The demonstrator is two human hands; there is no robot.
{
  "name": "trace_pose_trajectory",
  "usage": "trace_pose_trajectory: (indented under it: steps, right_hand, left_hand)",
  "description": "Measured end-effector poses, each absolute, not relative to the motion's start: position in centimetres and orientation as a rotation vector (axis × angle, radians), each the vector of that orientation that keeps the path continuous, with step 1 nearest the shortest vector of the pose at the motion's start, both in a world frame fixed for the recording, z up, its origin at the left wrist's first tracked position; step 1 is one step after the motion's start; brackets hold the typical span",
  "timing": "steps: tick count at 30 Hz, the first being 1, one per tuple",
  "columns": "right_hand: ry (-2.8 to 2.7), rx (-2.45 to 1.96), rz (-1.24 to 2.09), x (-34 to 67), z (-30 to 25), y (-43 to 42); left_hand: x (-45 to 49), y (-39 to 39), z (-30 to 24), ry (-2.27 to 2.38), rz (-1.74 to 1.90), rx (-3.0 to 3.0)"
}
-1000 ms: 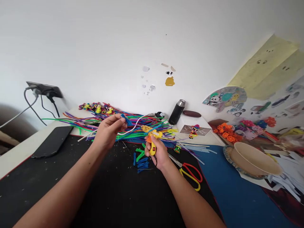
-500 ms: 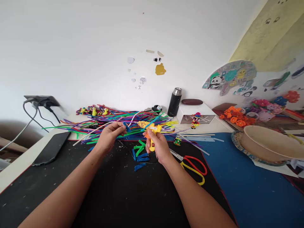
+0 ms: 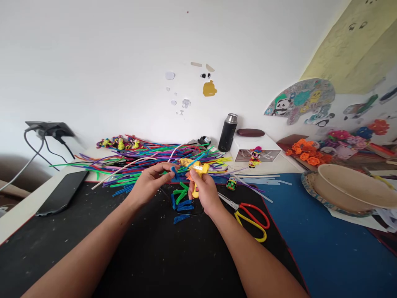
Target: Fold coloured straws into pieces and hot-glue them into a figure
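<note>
Between thumb and fingers my left hand (image 3: 153,182) pinches a short blue pipe cleaner piece (image 3: 174,171). My right hand (image 3: 205,188) is wrapped round the handle of a yellow hot glue gun (image 3: 198,169), its nozzle pointing left above the blue piece. Below the hands, folded green pipe cleaner pieces (image 3: 180,192) and folded blue pieces (image 3: 182,207) lie on the black mat (image 3: 149,248). Behind them spreads a pile of multicoloured pipe cleaners (image 3: 124,165). Scissors (image 3: 248,215) with one red and one yellow handle rest beside my right wrist.
A phone (image 3: 63,192) lies at the left. At the back stand a black thermos (image 3: 228,132) and a white box (image 3: 263,145), with a small figure (image 3: 256,156) in front. A large beige bowl (image 3: 356,186) sits at the right.
My left hand has moved right with the blue piece, from in front of the nozzle to just under it. My right hand keeps hold of the glue gun in nearly the same spot.
</note>
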State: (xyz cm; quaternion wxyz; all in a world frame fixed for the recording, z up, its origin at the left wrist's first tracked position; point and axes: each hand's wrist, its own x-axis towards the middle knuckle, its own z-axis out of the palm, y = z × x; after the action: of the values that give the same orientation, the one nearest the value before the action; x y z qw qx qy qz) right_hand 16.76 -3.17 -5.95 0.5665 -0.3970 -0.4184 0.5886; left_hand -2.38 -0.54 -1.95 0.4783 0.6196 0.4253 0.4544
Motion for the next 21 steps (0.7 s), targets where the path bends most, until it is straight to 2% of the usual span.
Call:
trace_pose_trajectory:
  steps: [21]
  right_hand:
    - [-1.069, -1.055, 1.345, 16.0, -5.9, -3.8]
  left_hand:
    - [-1.1, -1.9, -2.0, 1.089, 1.064, 1.561]
